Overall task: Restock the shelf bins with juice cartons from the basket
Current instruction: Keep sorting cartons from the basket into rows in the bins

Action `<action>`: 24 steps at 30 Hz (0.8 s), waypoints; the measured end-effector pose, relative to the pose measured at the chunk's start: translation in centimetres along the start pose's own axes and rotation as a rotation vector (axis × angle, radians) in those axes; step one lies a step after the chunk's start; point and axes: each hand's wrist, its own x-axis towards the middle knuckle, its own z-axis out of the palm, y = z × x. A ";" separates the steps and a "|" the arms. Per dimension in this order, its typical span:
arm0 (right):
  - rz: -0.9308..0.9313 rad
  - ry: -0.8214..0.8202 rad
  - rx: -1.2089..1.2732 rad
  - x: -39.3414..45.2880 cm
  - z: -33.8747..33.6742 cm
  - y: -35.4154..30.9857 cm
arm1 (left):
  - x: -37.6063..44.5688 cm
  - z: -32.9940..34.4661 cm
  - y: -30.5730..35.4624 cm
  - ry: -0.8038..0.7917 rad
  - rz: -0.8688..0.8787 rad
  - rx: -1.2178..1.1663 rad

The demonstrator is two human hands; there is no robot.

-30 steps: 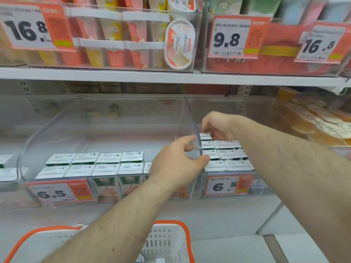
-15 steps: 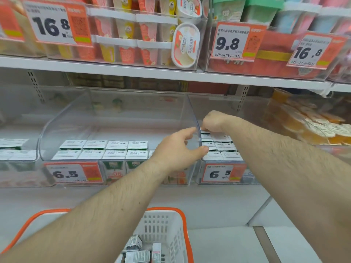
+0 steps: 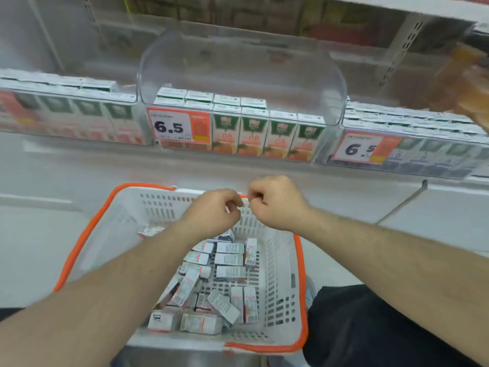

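Observation:
A white basket with an orange rim (image 3: pixel 278 263) sits below me and holds several small juice cartons (image 3: pixel 229 258) lying loose on their sides. My left hand (image 3: pixel 213 211) and my right hand (image 3: pixel 275 203) hover side by side over the basket's far end, above the cartons. The left hand's fingers hang loosely curled. My right hand is balled into a fist. Neither holds anything. Ahead on the shelf, a clear middle bin (image 3: pixel 238 62) holds upright green and orange juice cartons (image 3: pixel 254 133) in its front rows, and its back part has none.
A clear bin (image 3: pixel 66 115) of similar cartons stands on the left and another bin (image 3: pixel 412 152) on the right, both with orange 6.5 price tags like the middle bin's tag (image 3: pixel 172 127). A white shelf ledge (image 3: pixel 238 168) runs between bins and basket. My dark-clothed leg (image 3: pixel 383 327) is beside the basket's right wall.
Both hands have left the bin divider and the right bin's cartons and dropped over the basket. My view has tilted down, bringing the basket's contents into sight.

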 end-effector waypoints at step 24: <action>1.094 -0.663 0.286 -2.7 23.1 11.6 | -0.6 10.0 -16.2 -0.673 -0.471 0.576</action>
